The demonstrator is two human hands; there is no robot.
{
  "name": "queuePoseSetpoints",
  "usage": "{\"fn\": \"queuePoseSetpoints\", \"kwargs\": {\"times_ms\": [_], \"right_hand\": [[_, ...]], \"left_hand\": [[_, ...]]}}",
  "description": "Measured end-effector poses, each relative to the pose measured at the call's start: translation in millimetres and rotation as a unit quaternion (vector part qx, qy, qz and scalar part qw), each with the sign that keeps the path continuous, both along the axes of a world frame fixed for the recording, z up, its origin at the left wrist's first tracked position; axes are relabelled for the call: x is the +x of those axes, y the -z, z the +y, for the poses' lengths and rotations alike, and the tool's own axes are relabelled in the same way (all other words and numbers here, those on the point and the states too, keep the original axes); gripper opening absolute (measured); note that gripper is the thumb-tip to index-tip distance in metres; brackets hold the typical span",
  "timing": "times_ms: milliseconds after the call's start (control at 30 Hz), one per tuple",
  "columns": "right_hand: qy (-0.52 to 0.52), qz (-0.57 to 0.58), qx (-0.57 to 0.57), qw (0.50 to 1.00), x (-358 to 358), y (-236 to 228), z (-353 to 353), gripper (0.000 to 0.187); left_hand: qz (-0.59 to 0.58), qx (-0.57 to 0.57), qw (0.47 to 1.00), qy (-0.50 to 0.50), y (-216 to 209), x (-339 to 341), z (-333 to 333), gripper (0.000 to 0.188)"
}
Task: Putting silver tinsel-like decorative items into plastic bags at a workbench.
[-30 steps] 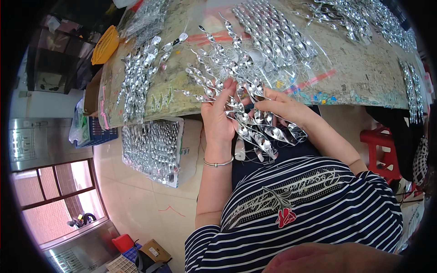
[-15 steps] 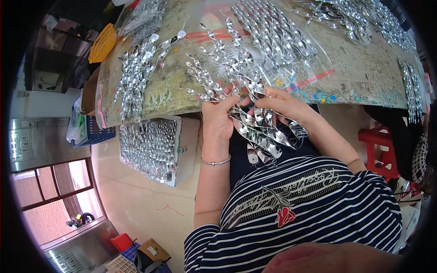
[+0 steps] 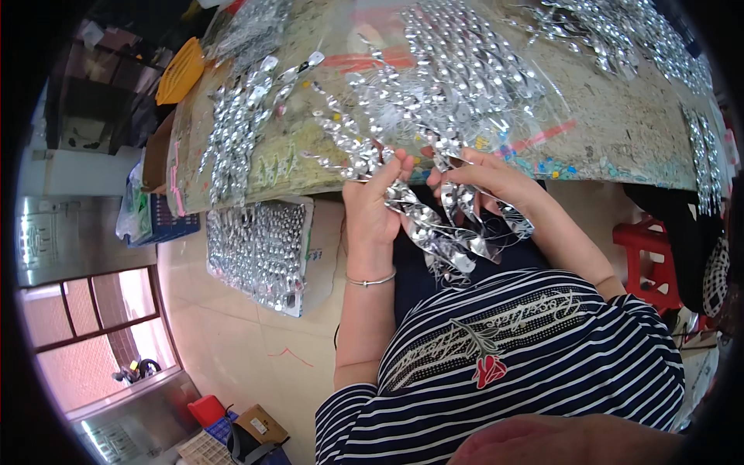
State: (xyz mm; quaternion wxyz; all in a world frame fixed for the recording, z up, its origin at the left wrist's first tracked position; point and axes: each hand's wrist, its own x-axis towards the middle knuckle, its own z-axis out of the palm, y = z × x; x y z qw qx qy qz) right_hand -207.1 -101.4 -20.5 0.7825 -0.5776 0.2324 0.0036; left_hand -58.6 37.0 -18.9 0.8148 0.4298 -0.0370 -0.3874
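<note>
At the table's near edge, my left hand is closed round a bunch of shiny silver twisted strips. Their upper ends fan out over the tabletop and the lower ends hang above my lap. Close beside it, my right hand is closed on more silver twisted strips of the same kind, with a small gap between the two bunches. The fingertips of both hands are partly covered by the strips. Just beyond, a tangle of clear thread and silver strips lies on the table.
The worn table bears a row of twisted strips on plastic and another pile at left. Below it, a board of strips stands on the floor. A yellow basket is far left; a red stool is at right.
My hands have drawn slightly apart, and the strips between them have parted into two bunches. The view has shifted a little.
</note>
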Motion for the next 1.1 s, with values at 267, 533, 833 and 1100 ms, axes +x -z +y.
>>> {"fn": "queuePoseSetpoints", "kwargs": {"times_ms": [267, 533, 833, 1100], "right_hand": [[-0.004, -0.007, 0.001, 1.000, -0.8, 11.9, -2.9, 0.047], [-0.010, 0.042, -0.002, 0.999, -2.2, -9.3, -1.3, 0.047], [-0.007, 0.026, 0.014, 1.000, -2.9, -6.2, -2.0, 0.057], [0.002, 0.027, 0.021, 0.999, -6.4, -7.1, -0.2, 0.050]], "left_hand": [[0.001, -0.026, 1.000, -0.001, -0.3, -2.6, 3.1, 0.033], [-0.006, -0.045, 0.999, 0.014, -2.3, -3.0, 3.3, 0.033], [-0.019, -0.033, 0.999, 0.010, -3.1, -4.9, 1.3, 0.034], [-0.040, -0.022, 0.999, 0.015, -9.3, -8.0, -1.8, 0.035]]}}
